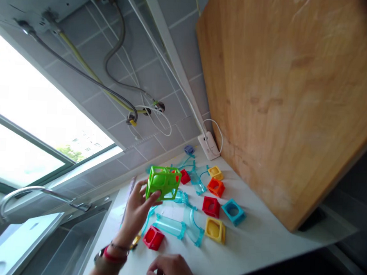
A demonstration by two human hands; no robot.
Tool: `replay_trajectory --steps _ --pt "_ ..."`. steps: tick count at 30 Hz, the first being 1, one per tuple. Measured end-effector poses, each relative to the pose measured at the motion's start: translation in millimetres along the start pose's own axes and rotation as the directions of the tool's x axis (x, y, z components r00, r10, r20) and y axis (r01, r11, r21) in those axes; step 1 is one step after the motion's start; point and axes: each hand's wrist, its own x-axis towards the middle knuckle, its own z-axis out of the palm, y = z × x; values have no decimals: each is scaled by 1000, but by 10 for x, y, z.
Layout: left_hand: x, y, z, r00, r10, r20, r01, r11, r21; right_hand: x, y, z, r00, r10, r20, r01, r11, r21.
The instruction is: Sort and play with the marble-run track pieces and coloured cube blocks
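Observation:
My left hand (pixel 139 207), wearing a watch and bands at the wrist, holds up a bright green open-frame toy block (pixel 162 183) above the counter. Its thumb and fingers grip the block's near left end. At the bottom edge my right hand (pixel 173 269) is curled closed; whatever its fingers may hold is hidden. Nearest to both hands lies a red cube (pixel 153 238). Behind it are a clear teal tube piece (pixel 170 226) and a curved teal track piece (pixel 194 228). Yellow (pixel 215 230), red (pixel 211 206) and blue (pixel 233 212) hollow cubes lie to the right.
A large wooden board (pixel 284 101) leans over the right side. A white power strip (pixel 208 145) sits at the wall corner. At left are a sink (pixel 95 223) with a curved faucet (pixel 42 189) and a window. Hoses (pixel 91 73) hang along the tiled wall.

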Motion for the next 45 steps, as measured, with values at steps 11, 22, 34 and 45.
replay_trajectory --steps 11,22,34,45 --pt "-1816 -367 -216 848 -474 -237 316 811 -492 -411 -532 -471 974 -88 -209 165 907 388" --pt "-1726 -8 -251 924 -355 -139 262 856 -446 -525 -536 -930 882 -205 425 -271 516 812" --pt "-1642 143 -403 980 -90 -179 98 995 36 -430 -405 -867 847 -278 454 -334 387 860" --pt "-1871 209 -546 944 -55 326 125 972 -198 -385 -258 -1032 872 -229 432 -340 351 873"
